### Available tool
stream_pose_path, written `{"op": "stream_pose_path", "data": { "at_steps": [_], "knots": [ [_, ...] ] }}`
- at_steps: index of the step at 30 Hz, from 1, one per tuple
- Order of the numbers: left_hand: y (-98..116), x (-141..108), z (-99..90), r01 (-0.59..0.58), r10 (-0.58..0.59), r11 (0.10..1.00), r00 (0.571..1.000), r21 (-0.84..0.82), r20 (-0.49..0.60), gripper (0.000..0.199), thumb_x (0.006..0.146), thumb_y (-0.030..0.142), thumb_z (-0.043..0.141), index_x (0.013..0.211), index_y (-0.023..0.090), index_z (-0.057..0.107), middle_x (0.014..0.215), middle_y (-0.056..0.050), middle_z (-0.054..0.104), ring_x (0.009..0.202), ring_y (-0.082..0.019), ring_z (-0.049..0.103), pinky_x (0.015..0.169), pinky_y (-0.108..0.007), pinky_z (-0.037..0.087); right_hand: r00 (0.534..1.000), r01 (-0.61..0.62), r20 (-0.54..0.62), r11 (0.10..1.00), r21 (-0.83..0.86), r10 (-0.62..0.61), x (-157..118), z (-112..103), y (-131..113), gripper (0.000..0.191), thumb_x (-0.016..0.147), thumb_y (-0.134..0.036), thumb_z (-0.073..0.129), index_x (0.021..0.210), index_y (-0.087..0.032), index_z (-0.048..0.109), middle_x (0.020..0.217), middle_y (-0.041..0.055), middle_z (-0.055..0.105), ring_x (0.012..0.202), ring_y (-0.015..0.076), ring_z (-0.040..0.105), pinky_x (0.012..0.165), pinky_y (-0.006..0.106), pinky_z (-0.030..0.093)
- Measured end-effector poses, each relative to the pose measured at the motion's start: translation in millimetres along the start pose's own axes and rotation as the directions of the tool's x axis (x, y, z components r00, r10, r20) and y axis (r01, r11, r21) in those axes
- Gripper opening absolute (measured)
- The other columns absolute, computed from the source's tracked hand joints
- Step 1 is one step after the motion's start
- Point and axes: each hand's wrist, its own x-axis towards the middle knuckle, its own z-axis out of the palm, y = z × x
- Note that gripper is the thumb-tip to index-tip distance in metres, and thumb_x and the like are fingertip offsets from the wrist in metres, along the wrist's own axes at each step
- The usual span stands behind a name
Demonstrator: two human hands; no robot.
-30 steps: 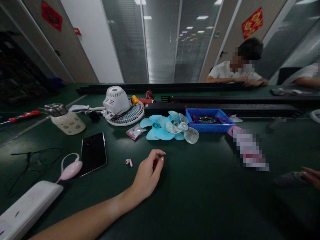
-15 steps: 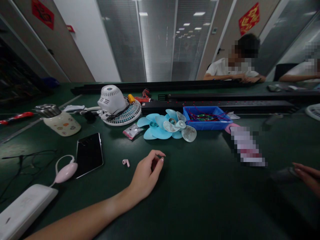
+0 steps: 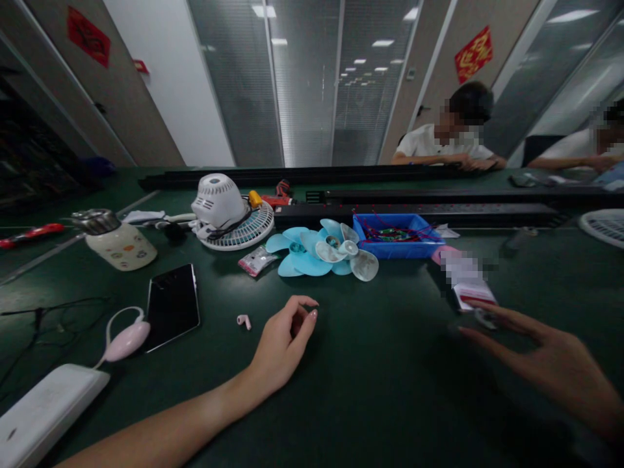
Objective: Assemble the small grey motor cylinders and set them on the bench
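My left hand [image 3: 285, 344] rests on the dark green table with its fingers loosely curled. Thumb and forefinger are a little apart, with nothing between them. Just left of it lies a pink wireless earbud [image 3: 244, 322]. On the right side, my right hand [image 3: 546, 354] grips a small see-through object with a whitish end [image 3: 483, 318] between thumb and fingers; motion blurs it and its kind is unclear. Beyond this object is a white, pink and red packet or card [image 3: 470, 286], partly pixelated. Blue and clear fan blades [image 3: 312, 250] lie ahead of my left hand.
A blue bin [image 3: 402, 246] holds wires and circuit boards. Behind the blades sit a white fan head [image 3: 219, 201] and a red drill [image 3: 280, 195]. Leftward are a phone [image 3: 173, 305], a cream bottle [image 3: 121, 244] and a white power bank-like box [image 3: 53, 413]. Two people sit across the table.
My right hand has come in from the right edge toward the middle, carrying the small see-through object. My left hand stays in place. The view has tilted slightly.
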Motion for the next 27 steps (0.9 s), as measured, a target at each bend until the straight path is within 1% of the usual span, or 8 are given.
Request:
{"op": "stream_pose_path", "data": {
  "at_steps": [2, 5, 9, 12, 16, 19, 24, 27],
  "knots": [
    [1.2, -1.3, 0.0, -0.014, 0.014, 1.000, 1.000, -0.005, -0.005, 0.026, 0.094, 0.037, 0.048, 0.113, 0.021, 0.055, 0.078, 0.001, 0.060, 0.067, -0.014, 0.055, 0.060, -0.025, 0.041, 0.982, 0.052, 0.165, 0.973, 0.225, -0.090, 28.1, 9.0, -54.1, 0.048, 0.082, -0.046, 0.071, 0.125, -0.027, 0.059, 0.111, 0.0030, 0.065, 0.092, 0.0188, 0.066, 0.073, 0.026, 0.058],
    [1.8, -3.5, -0.1, -0.068, 0.068, 0.998, 0.998, 0.013, -0.018, 0.030, 0.093, 0.037, 0.052, 0.118, 0.022, 0.054, 0.085, -0.001, 0.060, 0.075, -0.016, 0.056, 0.067, -0.027, 0.044, 0.945, 0.092, 0.234, 0.875, 0.476, -0.227, 61.4, 31.9, -121.3, 0.045, 0.082, -0.040, 0.072, 0.124, -0.029, 0.059, 0.115, -0.0013, 0.063, 0.100, 0.0173, 0.063, 0.088, 0.032, 0.055],
    [2.0, -4.9, -1.3, -0.183, 0.186, 0.980, 0.982, 0.075, -0.040, 0.034, 0.090, 0.034, 0.060, 0.122, 0.026, 0.055, 0.104, -0.005, 0.059, 0.096, -0.020, 0.054, 0.084, -0.034, 0.044, 0.907, 0.092, 0.271, 0.778, 0.621, -0.323, 79.9, 63.5, -172.7, 0.042, 0.078, -0.028, 0.076, 0.118, -0.029, 0.062, 0.113, -0.0036, 0.063, 0.101, 0.0156, 0.061, 0.091, 0.032, 0.051],
    [2.5, -2.8, -3.2, -0.226, 0.231, 0.969, 0.972, 0.104, -0.044, 0.031, 0.089, 0.032, 0.061, 0.119, 0.027, 0.060, 0.112, -0.006, 0.056, 0.107, -0.023, 0.050, 0.094, -0.038, 0.041, 0.911, 0.036, 0.260, 0.691, 0.722, -0.320, 79.7, 78.6, -186.6, 0.043, 0.078, -0.017, 0.074, 0.118, -0.025, 0.061, 0.115, -0.0020, 0.062, 0.104, 0.0148, 0.059, 0.094, 0.030, 0.049],
    [3.2, 5.3, -6.1, -0.232, 0.243, 0.962, 0.967, 0.144, -0.070, 0.023, 0.088, 0.032, 0.063, 0.110, 0.030, 0.069, 0.110, -0.005, 0.055, 0.111, -0.024, 0.047, 0.098, -0.040, 0.038, 0.901, -0.084, 0.316, 0.595, 0.799, -0.298, 76.0, 86.7, -186.9, 0.037, 0.082, -0.025, 0.072, 0.117, -0.021, 0.060, 0.111, 0.0007, 0.062, 0.100, 0.0138, 0.060, 0.087, 0.026, 0.050],
    [4.5, 13.2, -7.2, -0.230, 0.244, 0.961, 0.966, 0.155, -0.084, 0.018, 0.087, 0.033, 0.064, 0.102, 0.032, 0.073, 0.112, -0.005, 0.056, 0.112, -0.024, 0.046, 0.098, -0.041, 0.037, 0.884, -0.132, 0.358, 0.575, 0.807, -0.300, 75.8, 87.3, -185.2, 0.034, 0.082, -0.030, 0.073, 0.112, -0.019, 0.061, 0.105, 0.0016, 0.063, 0.095, 0.0138, 0.060, 0.083, 0.026, 0.051],
    [10.2, 21.3, -9.2, -0.263, 0.279, 0.952, 0.956, 0.157, -0.091, 0.011, 0.085, 0.030, 0.068, 0.093, 0.032, 0.075, 0.107, -0.003, 0.058, 0.109, -0.023, 0.048, 0.097, -0.040, 0.037, 0.886, -0.122, 0.346, 0.563, 0.817, -0.309, 76.8, 87.3, -186.4, 0.033, 0.081, -0.029, 0.074, 0.109, -0.018, 0.061, 0.102, 0.0010, 0.063, 0.093, 0.0125, 0.060, 0.081, 0.024, 0.049],
    [12.2, 23.3, -13.1, -0.254, 0.271, 0.960, 0.949, 0.119, -0.159, 0.013, 0.086, 0.029, 0.066, 0.095, 0.029, 0.075, 0.099, -0.003, 0.061, 0.102, -0.021, 0.052, 0.092, -0.036, 0.039, 0.888, -0.130, 0.357, 0.584, 0.801, -0.292, 76.8, 88.3, -187.2, 0.036, 0.080, -0.030, 0.075, 0.110, -0.019, 0.060, 0.103, 0.0006, 0.063, 0.094, 0.0128, 0.059, 0.082, 0.025, 0.049]
  ]
}}
